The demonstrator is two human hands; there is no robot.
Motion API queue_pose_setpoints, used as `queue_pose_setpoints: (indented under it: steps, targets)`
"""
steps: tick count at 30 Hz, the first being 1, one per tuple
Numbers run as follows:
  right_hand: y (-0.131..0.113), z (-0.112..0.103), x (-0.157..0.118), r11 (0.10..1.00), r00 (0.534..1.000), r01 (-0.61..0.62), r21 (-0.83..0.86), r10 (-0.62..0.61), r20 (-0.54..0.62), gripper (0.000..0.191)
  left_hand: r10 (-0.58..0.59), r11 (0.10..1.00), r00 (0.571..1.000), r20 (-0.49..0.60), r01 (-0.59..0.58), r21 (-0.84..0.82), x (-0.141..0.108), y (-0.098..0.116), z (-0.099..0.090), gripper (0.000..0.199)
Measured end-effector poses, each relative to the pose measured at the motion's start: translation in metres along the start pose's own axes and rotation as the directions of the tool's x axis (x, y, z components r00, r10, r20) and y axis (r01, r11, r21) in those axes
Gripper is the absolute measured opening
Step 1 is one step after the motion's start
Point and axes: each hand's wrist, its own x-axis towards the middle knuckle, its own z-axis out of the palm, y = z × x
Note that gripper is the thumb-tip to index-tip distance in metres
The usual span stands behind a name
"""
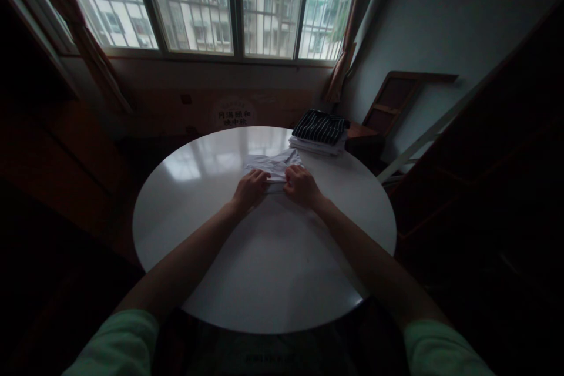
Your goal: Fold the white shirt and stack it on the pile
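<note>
A white cloth garment [277, 163], partly folded, lies on the round white table [264, 270] in front of me. My left hand [252, 187] grips its near left edge with curled fingers. At the near right edge, my right hand [301, 185] is closed on the same cloth. A short strip of folded fabric shows between the two hands. Behind and to the right, a black garment with white stripes [320, 126] rests on a stack of folded white clothes [318, 145].
Beyond the table are a barred window [235, 6] and a box with printed characters [234, 116]. A wooden chair or frame [392, 103] leans by the right wall. Dark furniture [66, 147] stands on the left.
</note>
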Motion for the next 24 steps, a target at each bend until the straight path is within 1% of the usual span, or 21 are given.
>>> queue_pose_setpoints:
  steps: [5,7,9,12,14,19,21,24]
  targets:
    - [0.000,0.000,0.001,1.000,1.000,0.011,-0.019,-0.010,0.019,0.013,0.021,0.999,0.999,0.024,-0.022,0.045,0.000,-0.002,0.001,0.011]
    - [0.002,0.000,0.001,0.999,0.999,0.033,-0.021,-0.033,0.030,0.014,0.009,0.999,1.000,0.022,-0.010,0.053,0.000,-0.002,0.000,0.013]
    - [0.004,0.002,-0.001,0.999,0.998,0.052,-0.009,-0.051,0.040,0.019,-0.028,0.998,1.000,0.012,0.028,0.057,-0.002,-0.003,-0.001,0.019]
    - [0.005,0.006,-0.004,0.999,0.997,0.050,0.012,-0.051,0.053,0.034,-0.108,0.993,0.994,-0.011,0.108,0.054,-0.003,-0.005,0.000,0.035]
    - [0.003,0.010,-0.005,0.999,0.997,0.037,0.006,-0.038,0.065,0.040,-0.145,0.988,0.989,-0.015,0.146,0.046,-0.004,-0.006,0.002,0.042]
    - [-0.004,0.018,-0.002,0.998,0.992,-0.057,-0.017,0.058,0.112,0.028,-0.201,0.976,0.979,0.041,0.196,0.096,-0.005,-0.004,0.005,0.041]
    - [-0.004,0.019,0.000,0.995,0.985,-0.086,-0.044,0.092,0.149,0.028,-0.223,0.970,0.973,0.055,0.216,0.113,-0.006,-0.003,0.005,0.044]
    - [-0.002,0.020,0.002,0.989,0.973,-0.099,-0.114,0.120,0.196,0.029,-0.241,0.966,0.967,0.077,0.232,0.110,-0.007,-0.007,0.005,0.051]
